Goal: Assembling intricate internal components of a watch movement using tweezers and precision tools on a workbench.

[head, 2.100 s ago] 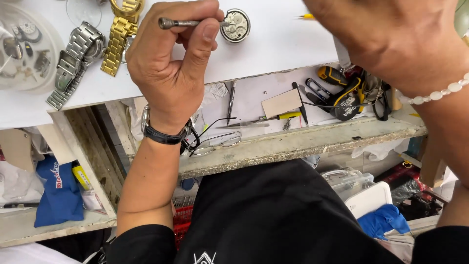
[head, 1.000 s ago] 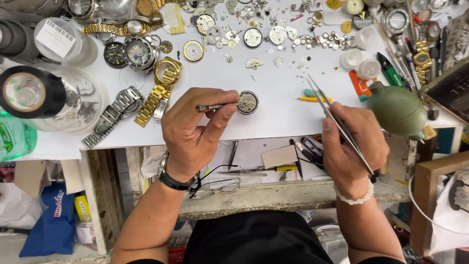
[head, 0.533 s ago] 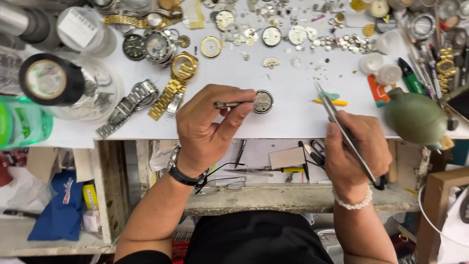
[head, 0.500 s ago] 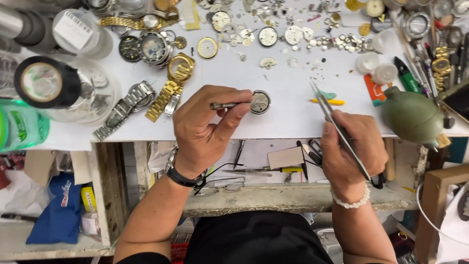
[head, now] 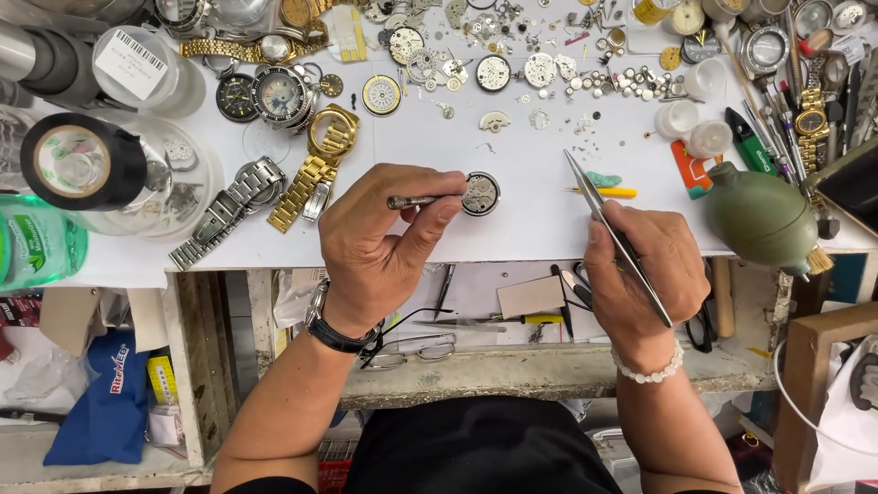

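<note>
My left hand (head: 380, 242) pinches a small metal screwdriver (head: 416, 200) whose tip rests on a round watch movement (head: 480, 193) lying on the white work surface (head: 530, 229). To the right, my right hand (head: 640, 274) grips long steel tweezers (head: 615, 233), their points lifted above the surface, a short way right of the movement. A black watch sits on my left wrist, and a white bead bracelet on my right wrist.
A gold bracelet watch (head: 315, 169) and a steel one (head: 233, 206) lie left of my left hand. A green rubber blower (head: 764, 220), black tape roll (head: 82, 165), small white cups (head: 695, 123), loose dials and gears crowd the back. An open drawer (head: 512, 306) holds tools and spectacles.
The view has tilted up from the drawer to the whole bench. Both hands hold the same tools; the screwdriver stays on the movement and the tweezers stay raised.
</note>
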